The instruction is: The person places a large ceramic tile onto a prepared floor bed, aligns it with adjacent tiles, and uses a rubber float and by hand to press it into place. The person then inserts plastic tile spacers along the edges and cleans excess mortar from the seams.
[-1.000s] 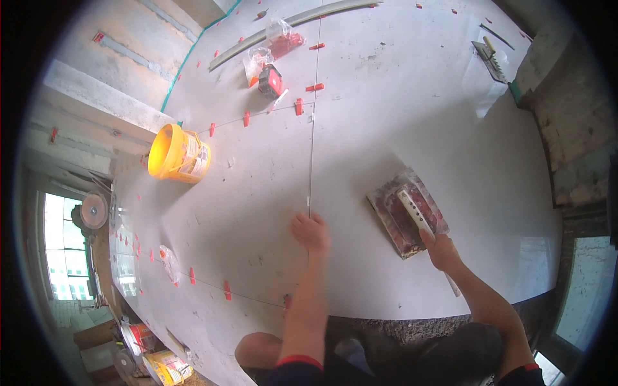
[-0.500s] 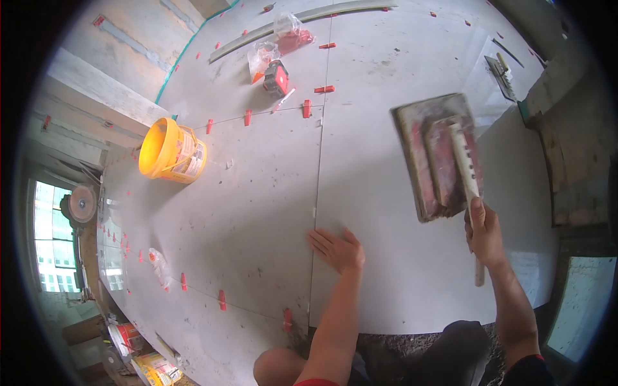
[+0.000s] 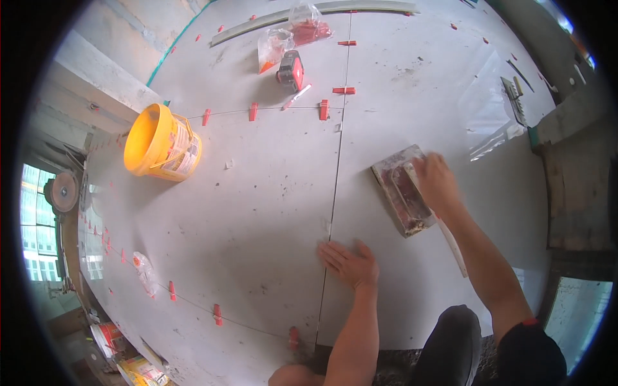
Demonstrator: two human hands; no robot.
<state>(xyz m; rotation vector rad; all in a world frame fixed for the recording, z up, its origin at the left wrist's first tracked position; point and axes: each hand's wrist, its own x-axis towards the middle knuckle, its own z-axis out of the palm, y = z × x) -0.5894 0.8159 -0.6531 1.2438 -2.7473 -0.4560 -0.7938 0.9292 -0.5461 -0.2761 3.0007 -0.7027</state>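
Note:
My left hand [image 3: 351, 262] lies flat on the large pale grey floor tiles [image 3: 270, 212]. Its fingers are stretched out and reach across the dark joint between two tiles. To the right of it, my right hand [image 3: 436, 183] is closed at a rectangular float [image 3: 404, 193] with a reddish, grimy back. A long pale handle [image 3: 456, 251] shows below the forearm. The float is low over the right-hand tile; whether it touches is unclear. My right fingers are partly hidden and slightly blurred.
A yellow bucket [image 3: 183, 151] stands at the left. Red levelling wedges [image 3: 253, 111] line the joints. Farther back are a red-and-black tool [image 3: 293, 71], plastic bags [image 3: 309, 29] and a long straight strip [image 3: 257, 26]. A notched trowel [image 3: 514, 101] lies far right.
The float has come down and to the left, and my right hand is now nearer its head. My left hand stays flat by the joint. The view has shifted slightly.

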